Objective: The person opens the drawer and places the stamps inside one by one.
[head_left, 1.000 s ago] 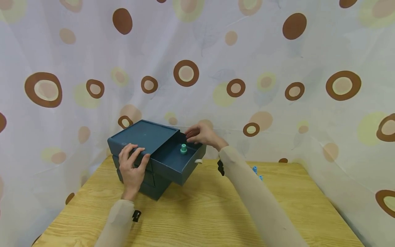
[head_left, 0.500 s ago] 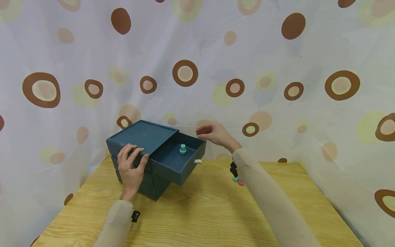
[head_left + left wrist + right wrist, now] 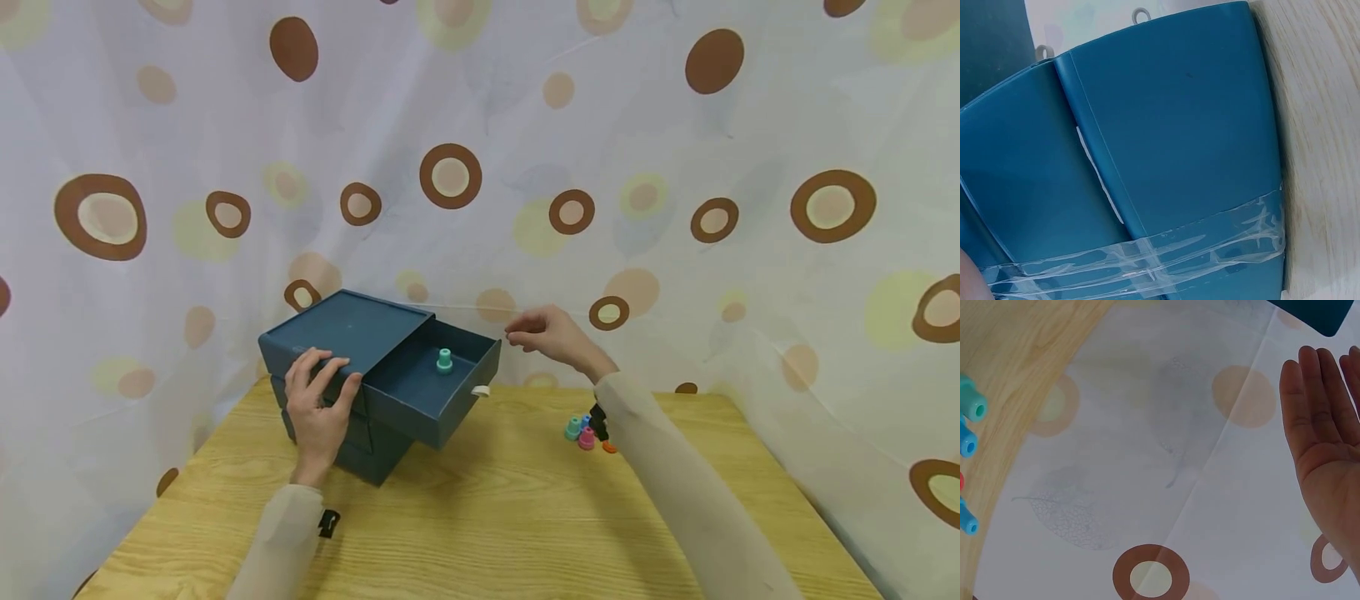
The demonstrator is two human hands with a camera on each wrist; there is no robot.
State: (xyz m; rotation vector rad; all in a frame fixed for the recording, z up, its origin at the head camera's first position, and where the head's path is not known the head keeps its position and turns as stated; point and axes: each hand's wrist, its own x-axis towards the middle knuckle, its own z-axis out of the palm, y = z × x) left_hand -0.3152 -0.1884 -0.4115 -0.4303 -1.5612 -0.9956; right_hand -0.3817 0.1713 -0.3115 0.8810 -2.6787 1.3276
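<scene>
A dark blue drawer unit point(image 3: 348, 329) stands on the table at the left, its top drawer point(image 3: 408, 408) pulled out to the right. Inside that drawer, a teal stepped peg point(image 3: 444, 361) stands upright. My left hand point(image 3: 318, 417) rests on the unit's near side and top edge, fingers spread. In the left wrist view the unit's side point(image 3: 1172, 125) fills most of the picture, with clear tape point(image 3: 1210, 244) across it. My right hand point(image 3: 555, 335) hovers in the air just right of the drawer's far corner, holding nothing; the right wrist view shows its fingers point(image 3: 1319, 394) nearly straight.
On the table at the right sit several small pegs: a teal one point(image 3: 573, 428), a pink one point(image 3: 587, 438) and an orange one point(image 3: 609, 447), with blue ones point(image 3: 967, 442) among them. A patterned curtain point(image 3: 510, 125) hangs behind the wooden table point(image 3: 495, 517).
My right hand has moved out of the drawer and to the right, away from it. The pegs on the table have come into view beside the right sleeve. My left hand stays in place.
</scene>
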